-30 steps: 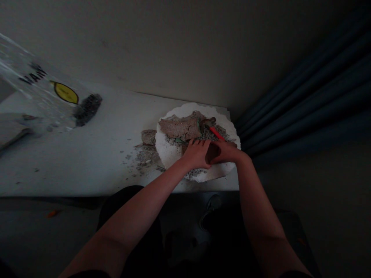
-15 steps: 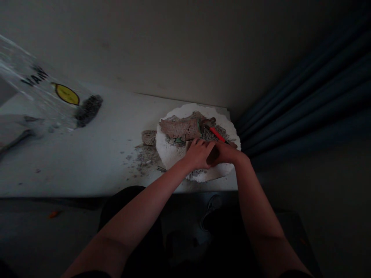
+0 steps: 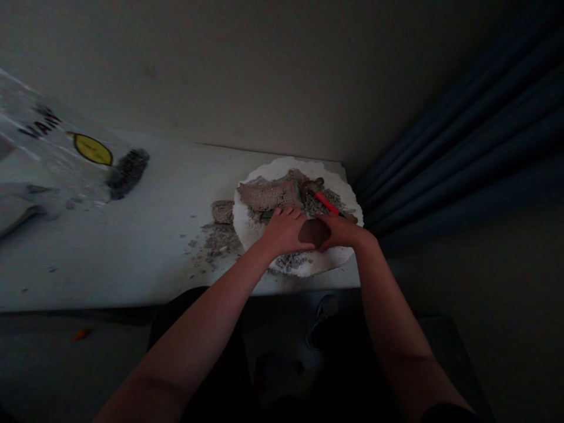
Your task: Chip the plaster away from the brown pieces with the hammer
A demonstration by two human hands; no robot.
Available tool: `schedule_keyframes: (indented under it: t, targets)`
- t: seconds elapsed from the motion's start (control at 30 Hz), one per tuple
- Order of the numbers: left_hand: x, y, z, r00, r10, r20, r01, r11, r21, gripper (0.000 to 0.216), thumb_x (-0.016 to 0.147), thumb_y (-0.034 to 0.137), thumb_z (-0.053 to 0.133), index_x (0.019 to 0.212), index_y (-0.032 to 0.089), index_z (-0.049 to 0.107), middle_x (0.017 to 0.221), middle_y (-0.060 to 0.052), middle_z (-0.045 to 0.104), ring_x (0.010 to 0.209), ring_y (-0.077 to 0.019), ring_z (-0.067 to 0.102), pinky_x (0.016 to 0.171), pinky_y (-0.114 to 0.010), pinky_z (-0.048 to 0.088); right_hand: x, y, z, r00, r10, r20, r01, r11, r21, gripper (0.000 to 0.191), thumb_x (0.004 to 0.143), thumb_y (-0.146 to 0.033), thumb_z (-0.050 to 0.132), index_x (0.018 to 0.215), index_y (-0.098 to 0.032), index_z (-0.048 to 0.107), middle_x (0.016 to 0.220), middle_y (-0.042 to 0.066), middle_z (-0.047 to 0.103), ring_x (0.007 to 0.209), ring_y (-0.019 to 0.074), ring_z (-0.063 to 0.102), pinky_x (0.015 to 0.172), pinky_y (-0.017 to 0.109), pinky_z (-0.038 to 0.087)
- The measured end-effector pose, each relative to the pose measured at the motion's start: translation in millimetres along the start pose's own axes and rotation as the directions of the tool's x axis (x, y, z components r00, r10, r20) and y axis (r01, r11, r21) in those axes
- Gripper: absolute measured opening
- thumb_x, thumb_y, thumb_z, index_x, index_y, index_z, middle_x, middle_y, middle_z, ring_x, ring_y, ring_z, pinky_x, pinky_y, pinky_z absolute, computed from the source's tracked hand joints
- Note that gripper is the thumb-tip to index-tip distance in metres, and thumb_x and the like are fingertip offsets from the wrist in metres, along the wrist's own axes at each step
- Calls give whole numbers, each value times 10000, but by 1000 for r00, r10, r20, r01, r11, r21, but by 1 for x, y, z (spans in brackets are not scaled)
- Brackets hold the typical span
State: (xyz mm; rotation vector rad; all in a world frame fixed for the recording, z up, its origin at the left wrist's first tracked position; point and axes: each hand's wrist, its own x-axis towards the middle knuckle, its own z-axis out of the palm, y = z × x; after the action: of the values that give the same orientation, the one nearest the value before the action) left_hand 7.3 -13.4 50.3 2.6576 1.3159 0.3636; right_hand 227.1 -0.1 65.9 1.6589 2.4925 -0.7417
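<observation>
Between both hands is a brown rounded piece (image 3: 314, 232) with a smooth-looking face turned up; its material is hard to tell in the dim light. My left hand (image 3: 284, 232) grips its left side, fingers stretched along the far edge and thumb near the front. On the opposite side, my right hand (image 3: 342, 230) curls around it. Both are over a white slab with ragged edges (image 3: 249, 232). Just beyond my left fingers lies a reddish-brown, mesh-textured piece (image 3: 269, 195), cracked on its surface. A red-handled tool (image 3: 326, 202) rests on grey crumbs beyond my right hand.
Grey debris (image 3: 222, 239) and a textured block (image 3: 222, 211) lie left of the slab on the white table (image 3: 171, 217). A clear plastic bag (image 3: 66, 153) with a yellow lemon print stands farther left. Dark curtain folds (image 3: 462, 129) hang close on the right, and a wall rises behind.
My left hand has shifted left and no longer covers the top of the brown rounded piece, so more of its face shows. My right hand stays nearly in place. The view has shifted slightly.
</observation>
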Motion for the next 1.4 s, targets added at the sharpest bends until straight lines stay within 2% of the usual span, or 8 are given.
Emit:
schedule_keyframes:
  t: [0.1,0.23,0.47,0.7,0.83,1.07,1.23,1.4]
  targets:
    - [4,5,6,1000,25,8,-25,1000,9,756,726,728,695,1241,178,636,1240,-151,641,1195,-352,520,1013,-470,347,0,-4,-2,1000,30,7,-30,999,-39,1008,513,-328,964,1418,-227,533,1378,173,618,1305,394,551,1058,515,451]
    - [9,10,13,1000,-10,7,10,1000,14,783,728,765,660,1218,155,651,1237,-167,632,1185,-366,513,988,-480,353,0,-8,-3,997,76,10,-75,994,-84,998,513,-379,954,1401,-207,532,1404,178,590,1259,391,582,999,500,488]
    - [9,8,15,1000,-20,5,19,999,26,828,686,821,654,1177,154,667,1263,-180,621,1190,-382,502,990,-496,339,-2,-9,-4,996,84,18,-83,994,-69,1004,527,-399,945,1413,-194,519,1435,192,554,1266,394,577,1014,485,488]
    - [14,7,14,998,-54,-11,54,998,21,618,869,687,560,1151,146,660,1201,-162,665,1152,-351,530,973,-491,345,-3,-3,-2,999,41,11,-41,999,-10,1059,531,-384,942,1468,-234,472,1464,169,541,1294,389,558,1028,501,475]
    - [13,8,13,999,-49,-7,49,998,36,718,811,752,586,1165,132,663,1248,-188,633,1181,-371,506,978,-493,337,-4,-3,-2,999,42,19,-42,999,-26,1045,541,-390,936,1468,-227,483,1460,177,545,1293,388,558,1032,499,469]
    - [7,9,12,999,21,33,-22,998,52,896,624,816,706,1212,143,648,1262,-184,624,1197,-382,487,994,-486,313,-4,-6,-1,998,53,44,-50,997,-66,1149,512,-386,945,1523,-208,429,1487,197,509,1262,388,583,1017,467,477]
    - [6,11,10,997,67,30,-70,995,78,767,680,700,711,1189,128,658,1196,-167,646,1138,-355,524,985,-469,310,-2,-4,-3,1000,7,26,-5,996,-84,1071,526,-406,929,1480,-220,480,1439,170,565,1267,374,579,1023,463,474]
    - [7,13,8,996,79,32,-82,990,114,721,674,639,709,1158,106,676,1149,-180,648,1101,-366,535,970,-473,313,-2,-5,-5,1000,24,17,-22,992,-126,1080,541,-463,915,1494,-230,465,1474,172,538,1287,403,554,1008,501,478]
